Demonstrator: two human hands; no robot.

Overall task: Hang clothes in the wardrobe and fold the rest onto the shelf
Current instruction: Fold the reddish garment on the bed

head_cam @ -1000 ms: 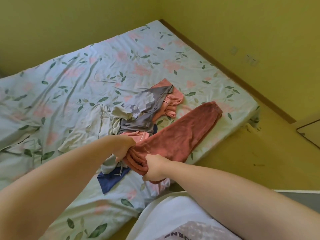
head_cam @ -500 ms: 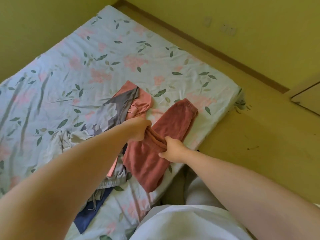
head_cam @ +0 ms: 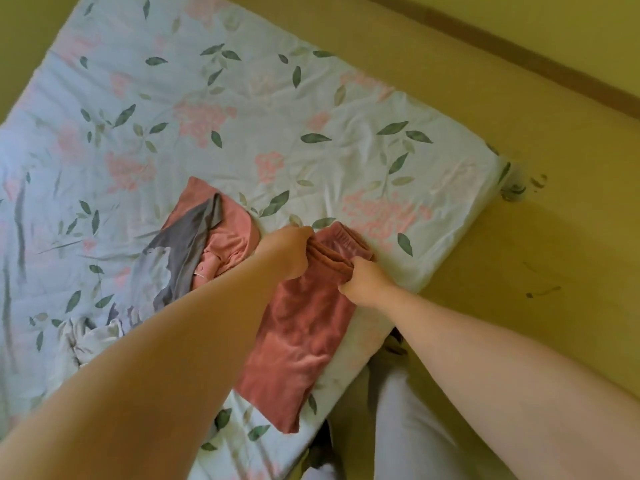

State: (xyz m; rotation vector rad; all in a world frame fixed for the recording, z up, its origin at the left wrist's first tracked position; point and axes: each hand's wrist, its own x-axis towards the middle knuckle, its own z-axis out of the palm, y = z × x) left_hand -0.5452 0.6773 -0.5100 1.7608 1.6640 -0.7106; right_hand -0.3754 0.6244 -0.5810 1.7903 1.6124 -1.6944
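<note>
Because the red trousers (head_cam: 301, 327) look soft, limp and light (a plush knit, likely to slump), they are best taken at a folded edge with both hands. Fingers of the left hand (head_cam: 290, 252) and right hand (head_cam: 365, 282) are clamped on the bunched fold at the far end; the rest lies flat on the bed (head_cam: 311, 98) near its edge, pink-and-grey garment (head_cam: 211, 244) just beside.

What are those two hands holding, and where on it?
The reddish trousers: left hand and right hand each grip one end of their bunched far edge.
</note>
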